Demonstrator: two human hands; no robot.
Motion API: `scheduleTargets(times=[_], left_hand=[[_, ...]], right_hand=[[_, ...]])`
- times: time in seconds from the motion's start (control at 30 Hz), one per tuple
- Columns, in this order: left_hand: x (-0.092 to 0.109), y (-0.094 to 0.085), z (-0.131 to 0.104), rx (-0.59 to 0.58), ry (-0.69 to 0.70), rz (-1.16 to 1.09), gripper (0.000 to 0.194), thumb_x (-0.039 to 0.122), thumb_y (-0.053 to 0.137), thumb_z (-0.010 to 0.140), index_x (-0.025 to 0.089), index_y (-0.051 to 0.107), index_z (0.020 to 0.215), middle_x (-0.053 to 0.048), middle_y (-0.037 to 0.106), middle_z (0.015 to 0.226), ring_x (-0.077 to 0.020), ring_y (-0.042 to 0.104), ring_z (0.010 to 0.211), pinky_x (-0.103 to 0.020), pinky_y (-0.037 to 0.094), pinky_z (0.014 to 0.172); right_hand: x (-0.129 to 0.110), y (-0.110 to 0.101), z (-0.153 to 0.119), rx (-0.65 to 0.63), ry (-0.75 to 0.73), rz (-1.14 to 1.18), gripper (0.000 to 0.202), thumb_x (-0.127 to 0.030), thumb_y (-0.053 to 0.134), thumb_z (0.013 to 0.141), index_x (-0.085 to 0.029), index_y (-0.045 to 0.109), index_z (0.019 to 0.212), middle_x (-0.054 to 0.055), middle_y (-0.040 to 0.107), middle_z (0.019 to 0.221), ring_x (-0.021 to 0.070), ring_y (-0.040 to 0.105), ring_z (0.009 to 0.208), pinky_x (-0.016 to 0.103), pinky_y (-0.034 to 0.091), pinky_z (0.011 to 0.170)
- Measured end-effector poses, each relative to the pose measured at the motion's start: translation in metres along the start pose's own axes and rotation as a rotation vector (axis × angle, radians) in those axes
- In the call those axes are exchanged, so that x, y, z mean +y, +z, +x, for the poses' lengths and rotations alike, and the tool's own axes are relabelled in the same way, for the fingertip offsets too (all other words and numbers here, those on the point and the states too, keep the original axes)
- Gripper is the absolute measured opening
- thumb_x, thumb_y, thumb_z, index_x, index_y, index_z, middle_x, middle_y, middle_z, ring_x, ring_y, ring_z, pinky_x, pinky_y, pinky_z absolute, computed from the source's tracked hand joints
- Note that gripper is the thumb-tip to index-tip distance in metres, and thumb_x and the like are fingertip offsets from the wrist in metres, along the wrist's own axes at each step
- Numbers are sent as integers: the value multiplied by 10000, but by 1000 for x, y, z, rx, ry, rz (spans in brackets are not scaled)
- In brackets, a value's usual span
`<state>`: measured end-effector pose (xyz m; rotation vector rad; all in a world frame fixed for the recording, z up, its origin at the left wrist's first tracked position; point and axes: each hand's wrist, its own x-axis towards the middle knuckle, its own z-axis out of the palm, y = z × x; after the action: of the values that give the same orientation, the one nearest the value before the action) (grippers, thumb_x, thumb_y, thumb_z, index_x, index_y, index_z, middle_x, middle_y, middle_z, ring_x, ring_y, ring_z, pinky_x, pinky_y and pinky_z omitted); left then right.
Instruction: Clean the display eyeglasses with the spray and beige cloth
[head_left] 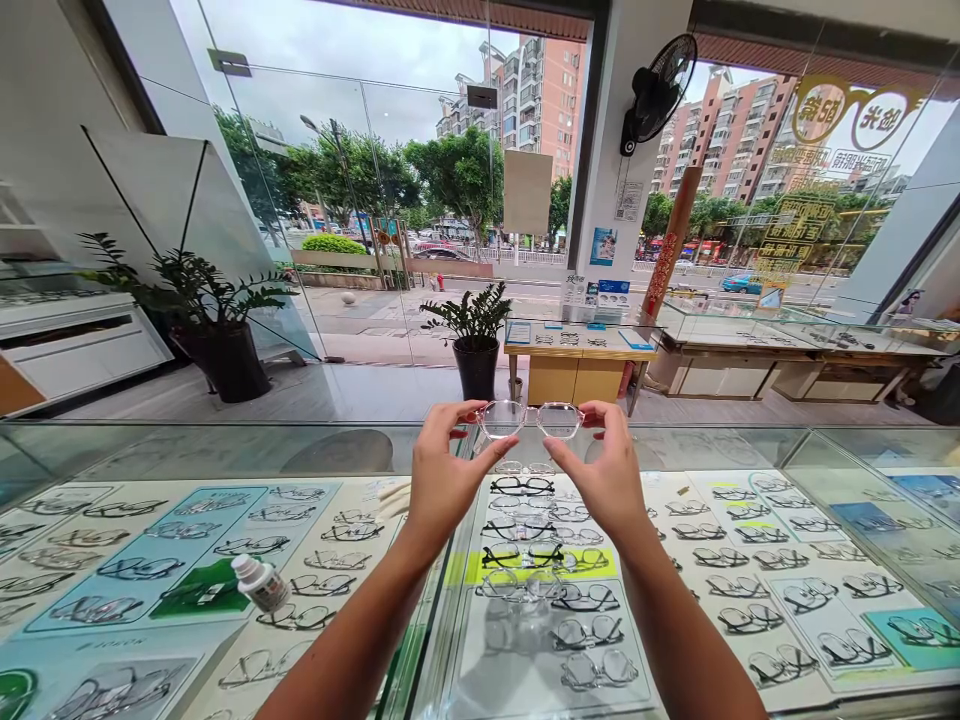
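Note:
A pair of eyeglasses (531,418) with a thin, clear frame is raised above the glass counter, its lenses side by side and nearly level. My left hand (448,465) grips the left end of the frame between fingers and thumb. At the right end, my right hand (602,462) pinches it the same way. Both thumbs come up near the lower rims. Below the hands, rows of eyeglass frames (523,486) lie inside the glass display counter (450,640).
A small white bottle (260,583) stands on the counter at left. Beyond the counter are potted plants (477,345), a wooden display table (577,348) and further glass showcases (720,335). A black fan (658,92) hangs on the pillar before the large windows.

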<state>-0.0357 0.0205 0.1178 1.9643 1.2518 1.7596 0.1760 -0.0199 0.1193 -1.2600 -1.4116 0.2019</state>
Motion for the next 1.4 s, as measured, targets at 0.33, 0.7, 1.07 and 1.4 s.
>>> scheduleTargets(times=[0.33,0.7,1.07,1.4], left_hand=[[8,-3,-2,60,98,84,484,494,893,823,264,718,1212,-56,692,1140,-252,668,1038,-393,530,865],[13,-3,-5,97,153,108,475,444,907,825,255,708,1213,-46,672,1113,-238,646,1018,-375,510,853],[10,-3,-4,79,107,89,489,493,903,816,260,712,1201,-44,677,1104,-238,648,996,-383,510,835],[13,-3,-5,98,132,108,480,493,895,823,264,714,1204,-52,681,1112,-249,659,1014,-388,525,844]], right_hand=[[3,2,2,-29,7,9,490,-519,807,869,-258,592,1224,96,680,1229,298,653,1145,485,532,997],[0,1,3,-62,36,-2,485,-527,795,866,-256,605,1221,95,698,1232,303,664,1139,482,545,975],[1,1,2,-50,24,0,489,-542,793,871,-258,603,1221,95,697,1232,304,659,1143,487,538,979],[0,1,2,-44,10,-5,478,-521,790,874,-255,605,1226,96,698,1227,302,661,1132,484,544,972]])
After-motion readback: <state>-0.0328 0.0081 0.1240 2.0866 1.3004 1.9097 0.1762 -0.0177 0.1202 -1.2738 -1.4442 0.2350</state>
